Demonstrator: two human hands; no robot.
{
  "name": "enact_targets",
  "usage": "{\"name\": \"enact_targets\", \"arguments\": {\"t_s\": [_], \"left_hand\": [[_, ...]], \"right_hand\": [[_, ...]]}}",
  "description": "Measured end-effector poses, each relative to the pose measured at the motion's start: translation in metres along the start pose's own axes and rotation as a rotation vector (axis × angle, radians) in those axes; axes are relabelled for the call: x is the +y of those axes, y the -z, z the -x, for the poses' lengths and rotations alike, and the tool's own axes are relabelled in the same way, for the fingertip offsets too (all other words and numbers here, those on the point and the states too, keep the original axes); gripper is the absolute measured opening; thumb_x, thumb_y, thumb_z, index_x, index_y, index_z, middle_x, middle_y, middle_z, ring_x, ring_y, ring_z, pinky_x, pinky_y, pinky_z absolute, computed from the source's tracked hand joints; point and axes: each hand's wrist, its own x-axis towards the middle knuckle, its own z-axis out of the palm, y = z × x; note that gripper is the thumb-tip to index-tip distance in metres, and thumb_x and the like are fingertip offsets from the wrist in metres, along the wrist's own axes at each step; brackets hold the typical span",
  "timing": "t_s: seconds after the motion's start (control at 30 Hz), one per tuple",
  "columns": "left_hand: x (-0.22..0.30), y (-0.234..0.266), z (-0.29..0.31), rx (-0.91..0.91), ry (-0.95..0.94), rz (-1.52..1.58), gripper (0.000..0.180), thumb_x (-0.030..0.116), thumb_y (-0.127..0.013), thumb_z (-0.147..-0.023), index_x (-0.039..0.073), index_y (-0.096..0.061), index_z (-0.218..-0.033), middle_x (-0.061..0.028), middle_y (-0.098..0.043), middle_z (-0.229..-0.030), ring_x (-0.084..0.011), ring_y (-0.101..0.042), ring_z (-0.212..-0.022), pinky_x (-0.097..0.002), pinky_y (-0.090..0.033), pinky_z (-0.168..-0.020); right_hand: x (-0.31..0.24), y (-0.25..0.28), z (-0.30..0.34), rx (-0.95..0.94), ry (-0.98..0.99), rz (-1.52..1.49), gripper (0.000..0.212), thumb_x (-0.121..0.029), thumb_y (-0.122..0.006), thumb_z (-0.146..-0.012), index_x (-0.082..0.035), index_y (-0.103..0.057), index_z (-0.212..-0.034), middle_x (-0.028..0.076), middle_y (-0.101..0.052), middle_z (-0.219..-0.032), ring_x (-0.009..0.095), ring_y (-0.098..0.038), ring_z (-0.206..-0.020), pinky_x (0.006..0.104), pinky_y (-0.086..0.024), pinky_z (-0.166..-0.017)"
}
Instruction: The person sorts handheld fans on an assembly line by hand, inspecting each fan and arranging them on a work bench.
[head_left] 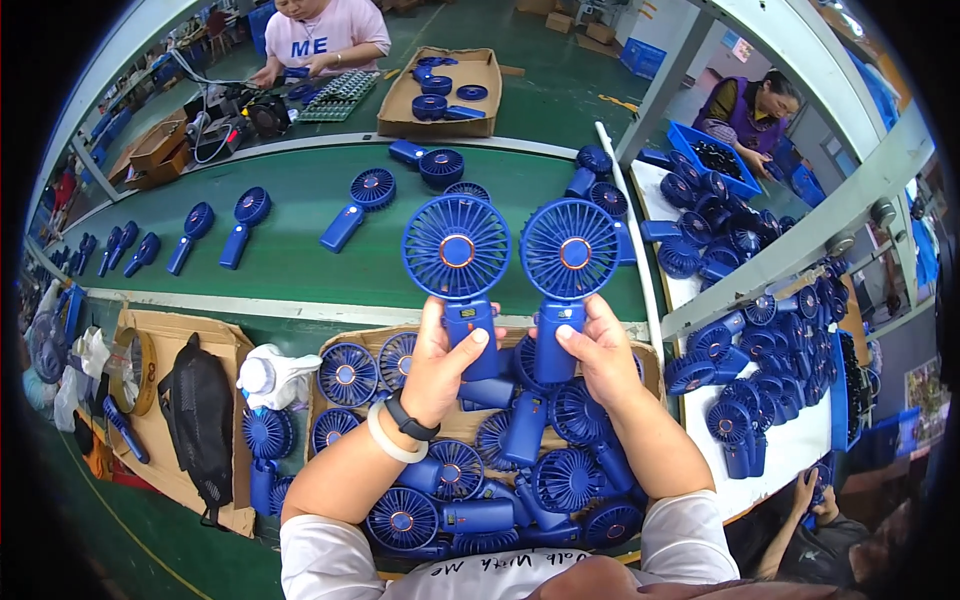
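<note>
Your left grip (438, 360) holds the left fan (457, 251), your right grip (607, 358) the right fan (574, 253). Keep thumbs (468, 350) below both displays (467, 312).

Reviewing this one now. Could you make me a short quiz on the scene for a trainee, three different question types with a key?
1. Multiple choice: what does the left hand hold?
a) a black bag
b) a blue handheld fan
c) a white bottle

2. True or false: the right hand is empty.

3. Short answer: which arm wears the black band and the white ring?

Key:
1. b
2. False; its fingers are closed around the handle of a second blue fan.
3. The left.
</note>
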Motion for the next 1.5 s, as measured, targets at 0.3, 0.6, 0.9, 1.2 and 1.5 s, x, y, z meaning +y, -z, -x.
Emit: {"name": "enact_targets", "arguments": {"t_s": [0.3, 0.6, 0.9, 1.2, 1.5], "left_hand": [[-0.005, -0.003, 0.001, 0.047, 0.033, -0.046, 0.053, -0.005, -0.065, -0.075, 0.012, -0.035, -0.115, -0.0064, -0.052, -0.099, -0.0169, -0.061, -0.083, -0.0339, -0.055, -0.069], [-0.003, 0.001, 0.001, -0.089, 0.138, 0.108, 0.056, 0.003, -0.068, -0.069, 0.002, -0.047, -0.120, -0.0111, -0.055, -0.114, -0.0208, -0.057, -0.101, -0.0367, -0.043, -0.093], [0.004, 0.021, 0.000, -0.240, 0.230, 0.473, 0.073, 0.014, -0.067, -0.066, 0.004, -0.034, -0.131, -0.0155, -0.047, -0.123, -0.0299, -0.056, -0.104, -0.0432, -0.048, -0.087], [0.012, 0.014, 0.001, -0.284, 0.196, 0.364, 0.093, 0.020, -0.070, -0.057, 0.009, -0.025, -0.138, -0.0166, -0.046, -0.116, -0.0296, -0.050, -0.105, -0.0435, -0.043, -0.089], [0.008, 0.012, 0.006, -0.328, 0.157, 0.310, 0.087, 0.019, -0.071, -0.056, 0.008, -0.031, -0.133, -0.0166, -0.047, -0.113, -0.0287, -0.049, -0.105, -0.0438, -0.044, -0.089]], "right_hand": [[0.006, 0.009, -0.002, -0.022, -0.001, 0.038, 0.043, -0.003, -0.055, -0.085, -0.001, -0.038, -0.125, 0.010, -0.057, -0.106, 0.016, -0.058, -0.097, 0.0297, -0.046, -0.086], [0.011, 0.002, -0.001, -0.007, 0.063, 0.105, 0.049, -0.008, -0.057, -0.086, -0.003, -0.033, -0.129, 0.010, -0.053, -0.114, 0.017, -0.053, -0.104, 0.0328, -0.044, -0.089], [0.005, 0.015, -0.102, 0.056, 0.307, 0.983, 0.030, -0.022, -0.052, -0.088, -0.004, -0.057, -0.111, 0.016, -0.057, -0.100, 0.029, -0.057, -0.093, 0.0358, -0.044, -0.085], [0.107, 0.008, -0.164, -0.281, -0.100, 1.568, 0.039, -0.032, -0.052, -0.086, -0.014, -0.048, -0.121, 0.023, -0.031, -0.130, 0.041, -0.053, -0.103, 0.0455, -0.044, -0.090], [0.039, 0.061, -0.124, 0.014, -0.419, 0.212, 0.079, 0.007, -0.068, -0.068, -0.007, -0.026, -0.134, 0.011, -0.046, -0.112, 0.021, -0.053, -0.095, 0.0373, -0.050, -0.077]]}}
